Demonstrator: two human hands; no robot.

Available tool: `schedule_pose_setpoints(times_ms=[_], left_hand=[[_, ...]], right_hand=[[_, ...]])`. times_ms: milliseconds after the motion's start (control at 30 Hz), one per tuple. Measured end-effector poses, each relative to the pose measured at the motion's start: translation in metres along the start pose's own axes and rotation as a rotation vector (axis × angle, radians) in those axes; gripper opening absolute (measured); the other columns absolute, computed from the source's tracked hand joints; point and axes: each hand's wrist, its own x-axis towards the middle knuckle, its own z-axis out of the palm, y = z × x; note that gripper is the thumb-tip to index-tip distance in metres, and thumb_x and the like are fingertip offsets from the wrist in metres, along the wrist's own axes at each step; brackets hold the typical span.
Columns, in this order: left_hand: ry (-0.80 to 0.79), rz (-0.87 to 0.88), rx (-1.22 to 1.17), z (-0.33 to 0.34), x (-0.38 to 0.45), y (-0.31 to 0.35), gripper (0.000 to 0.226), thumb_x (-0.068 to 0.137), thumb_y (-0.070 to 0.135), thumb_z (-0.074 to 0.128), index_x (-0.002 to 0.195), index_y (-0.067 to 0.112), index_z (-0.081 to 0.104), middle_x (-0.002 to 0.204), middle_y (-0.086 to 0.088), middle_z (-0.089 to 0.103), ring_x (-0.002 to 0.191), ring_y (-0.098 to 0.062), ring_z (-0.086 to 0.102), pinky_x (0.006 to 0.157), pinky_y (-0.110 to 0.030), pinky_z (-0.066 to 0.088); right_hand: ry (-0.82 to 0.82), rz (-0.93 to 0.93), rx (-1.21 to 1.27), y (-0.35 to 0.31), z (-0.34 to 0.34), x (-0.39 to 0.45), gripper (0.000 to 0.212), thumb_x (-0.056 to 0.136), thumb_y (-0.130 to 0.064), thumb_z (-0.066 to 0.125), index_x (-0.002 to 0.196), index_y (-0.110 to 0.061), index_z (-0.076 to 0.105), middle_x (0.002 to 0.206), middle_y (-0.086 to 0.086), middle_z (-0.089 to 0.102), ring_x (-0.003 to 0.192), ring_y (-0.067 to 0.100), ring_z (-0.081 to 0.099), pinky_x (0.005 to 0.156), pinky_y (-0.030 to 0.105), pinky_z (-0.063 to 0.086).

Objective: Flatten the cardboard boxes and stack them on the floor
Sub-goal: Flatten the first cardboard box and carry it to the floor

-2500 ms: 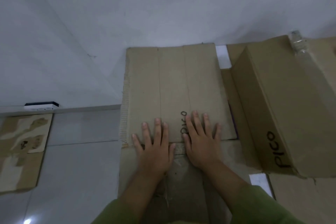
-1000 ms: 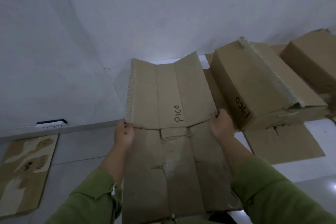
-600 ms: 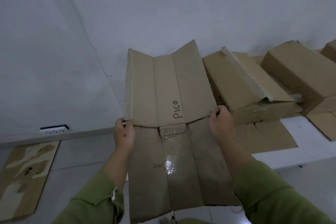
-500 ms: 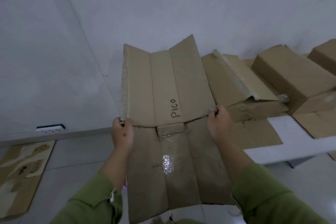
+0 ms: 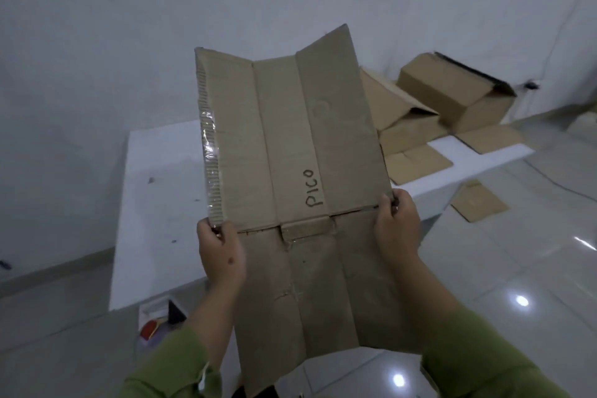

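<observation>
A flattened cardboard box [image 5: 290, 152] marked "PICO" is held up in the air in front of me, above the white table [image 5: 155, 191]. My left hand [image 5: 219, 255] grips its left edge at mid height. My right hand [image 5: 395, 229] grips its right edge at the fold line. The upper half is creased into three panels, with tape along its left edge. Behind it on the table stand two unflattened boxes, one nearer [image 5: 397, 113] and one at the far right [image 5: 458, 90] with open flaps.
A loose cardboard flap [image 5: 416, 161] lies on the table by the nearer box. Another cardboard piece [image 5: 478, 200] lies on the glossy tiled floor [image 5: 517, 268] to the right. A small red and white object [image 5: 155, 320] sits under the table's near edge. White walls close the back.
The flattened box was pressed flat on the table by both palms, then gripped at both edges and lifted off. My view has risen and swung right; the table top below is now bare.
</observation>
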Motion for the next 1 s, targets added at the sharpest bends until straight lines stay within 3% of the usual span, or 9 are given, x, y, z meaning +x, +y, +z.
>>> schedule_pose_setpoints(times_ms=[67, 167, 300, 433, 533, 767, 867, 1000], left_hand=[[-0.03, 0.032, -0.027, 0.023, -0.022, 0.004, 0.018, 0.082, 0.022, 0.038, 0.091, 0.007, 0.042, 0.078, -0.01, 0.047, 0.067, -0.024, 0.042, 0.062, -0.03, 0.027], [-0.113, 0.081, -0.077, 0.064, -0.056, 0.017, 0.032, 0.072, 0.026, 0.033, 0.094, 0.005, 0.045, 0.079, -0.01, 0.047, 0.07, -0.022, 0.042, 0.06, -0.029, 0.023], [-0.304, 0.15, -0.123, 0.123, -0.098, 0.029, 0.017, 0.08, 0.023, 0.036, 0.089, 0.008, 0.038, 0.072, -0.007, 0.045, 0.061, -0.021, 0.039, 0.051, -0.029, 0.029], [-0.48, 0.149, -0.098, 0.195, -0.133, 0.04, 0.007, 0.093, 0.004, 0.04, 0.087, 0.007, 0.039, 0.065, 0.001, 0.04, 0.057, -0.011, 0.038, 0.051, -0.024, 0.029], [-0.595, 0.144, -0.088, 0.258, -0.159, 0.051, 0.003, 0.091, 0.009, 0.041, 0.089, 0.008, 0.04, 0.067, 0.004, 0.044, 0.059, -0.009, 0.041, 0.054, -0.024, 0.031], [-0.815, 0.149, -0.015, 0.431, -0.204, 0.089, 0.003, 0.092, 0.007, 0.044, 0.089, 0.008, 0.043, 0.072, -0.003, 0.048, 0.064, -0.02, 0.044, 0.059, -0.03, 0.032], [-0.891, 0.198, -0.008, 0.501, -0.217, 0.114, 0.005, 0.093, 0.007, 0.042, 0.088, 0.006, 0.043, 0.066, 0.0, 0.045, 0.06, -0.021, 0.042, 0.053, -0.03, 0.03], [-0.935, 0.203, 0.035, 0.598, -0.236, 0.148, 0.005, 0.093, 0.011, 0.042, 0.094, 0.007, 0.045, 0.066, 0.003, 0.043, 0.059, -0.015, 0.042, 0.062, -0.029, 0.031]], right_hand=[[0.059, 0.019, 0.004, 0.018, -0.029, 0.004, 0.017, 0.097, -0.021, 0.042, 0.098, -0.01, 0.055, 0.095, 0.01, 0.059, 0.085, 0.026, 0.053, 0.07, 0.031, 0.039], [0.174, 0.078, 0.01, 0.049, -0.073, 0.015, 0.02, 0.097, -0.021, 0.045, 0.105, -0.008, 0.057, 0.096, 0.007, 0.058, 0.087, 0.024, 0.054, 0.071, 0.031, 0.039], [0.338, 0.167, 0.04, 0.089, -0.129, 0.026, 0.012, 0.096, -0.019, 0.046, 0.099, -0.012, 0.055, 0.091, 0.006, 0.057, 0.082, 0.023, 0.053, 0.07, 0.032, 0.039], [0.479, 0.27, 0.027, 0.133, -0.183, 0.042, 0.006, 0.095, -0.018, 0.046, 0.093, -0.018, 0.052, 0.09, 0.004, 0.057, 0.083, 0.022, 0.053, 0.072, 0.032, 0.039], [0.574, 0.334, -0.025, 0.167, -0.222, 0.067, 0.012, 0.094, -0.018, 0.047, 0.099, -0.013, 0.056, 0.092, 0.004, 0.058, 0.086, 0.022, 0.053, 0.074, 0.033, 0.04], [0.703, 0.46, -0.1, 0.236, -0.299, 0.171, 0.017, 0.095, -0.022, 0.045, 0.102, -0.012, 0.057, 0.095, 0.004, 0.059, 0.089, 0.024, 0.054, 0.075, 0.034, 0.041], [0.733, 0.495, -0.128, 0.26, -0.327, 0.228, 0.02, 0.095, -0.024, 0.044, 0.104, -0.012, 0.057, 0.101, 0.008, 0.061, 0.092, 0.026, 0.056, 0.078, 0.039, 0.045], [0.771, 0.524, -0.15, 0.292, -0.36, 0.303, 0.024, 0.095, -0.025, 0.043, 0.108, -0.01, 0.056, 0.106, 0.008, 0.06, 0.094, 0.024, 0.055, 0.082, 0.037, 0.045]])
